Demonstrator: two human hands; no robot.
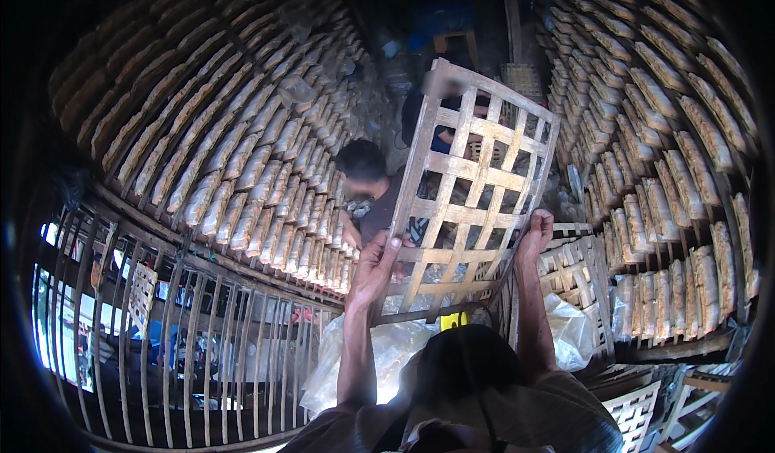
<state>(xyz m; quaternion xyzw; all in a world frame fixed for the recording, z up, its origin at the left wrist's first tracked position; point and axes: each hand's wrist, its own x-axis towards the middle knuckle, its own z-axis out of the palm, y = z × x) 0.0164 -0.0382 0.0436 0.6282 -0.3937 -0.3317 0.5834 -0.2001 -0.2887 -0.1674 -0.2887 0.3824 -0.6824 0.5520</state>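
A woven bamboo tray, with a wooden frame and an open lattice, stands tilted in front of me. My left hand is closed on its lower left edge, thumb lying on the frame. On the opposite side, my right hand has its fingers curled at the tray's right edge. Through and below the lattice, a clear plastic sheet and something yellow show in part.
Slatted racks on both sides hold rows of pale, wrapped slabs. A person bends close behind the tray's left edge; another is partly hidden behind its lattice. More woven trays lean at my right. Bare slats lie at lower left.
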